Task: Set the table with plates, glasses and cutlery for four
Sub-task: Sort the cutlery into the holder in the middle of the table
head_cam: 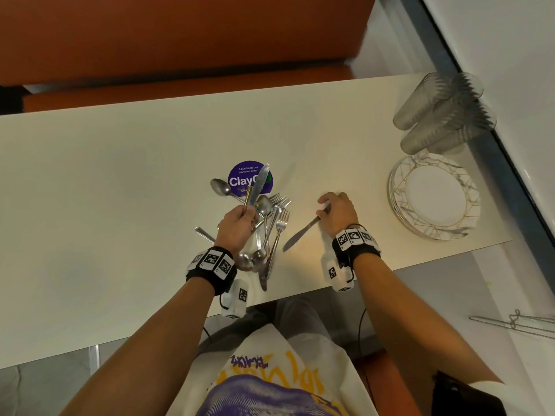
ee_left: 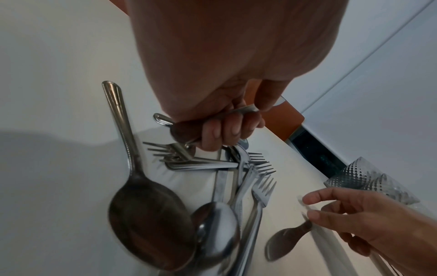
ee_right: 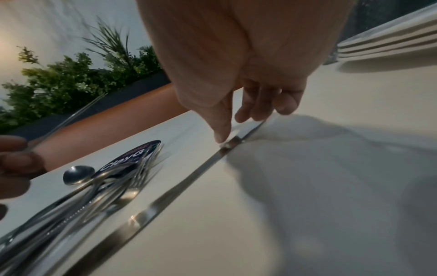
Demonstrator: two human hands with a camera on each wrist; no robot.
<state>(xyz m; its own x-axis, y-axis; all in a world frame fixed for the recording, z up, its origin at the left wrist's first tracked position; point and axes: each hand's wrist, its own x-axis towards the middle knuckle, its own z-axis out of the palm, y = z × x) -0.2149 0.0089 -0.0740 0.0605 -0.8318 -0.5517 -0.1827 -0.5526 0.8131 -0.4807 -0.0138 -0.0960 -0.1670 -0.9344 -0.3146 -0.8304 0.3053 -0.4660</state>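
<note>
My left hand (head_cam: 238, 219) grips a table knife (head_cam: 259, 184) by the handle, blade pointing away from me, above a tangled pile of forks and spoons (head_cam: 268, 229). The left wrist view shows the fingers (ee_left: 222, 130) curled round the handle over the forks (ee_left: 257, 184). My right hand (head_cam: 332, 205) pinches the handle of a second knife (head_cam: 298, 237) that lies flat on the white table (head_cam: 120, 175), right of the pile. In the right wrist view the thumb (ee_right: 221, 130) touches that knife (ee_right: 179, 184) near the bolster. Stacked plates (head_cam: 432, 196) and several glasses (head_cam: 441, 115) stand at the far right.
A round purple sticker (head_cam: 244, 175) is on the table just beyond the pile. An orange bench (head_cam: 180, 55) runs along the far side. The table's right end borders a dark ledge (head_cam: 510, 163). A potted green plant (ee_right: 71, 74) stands beyond the bench.
</note>
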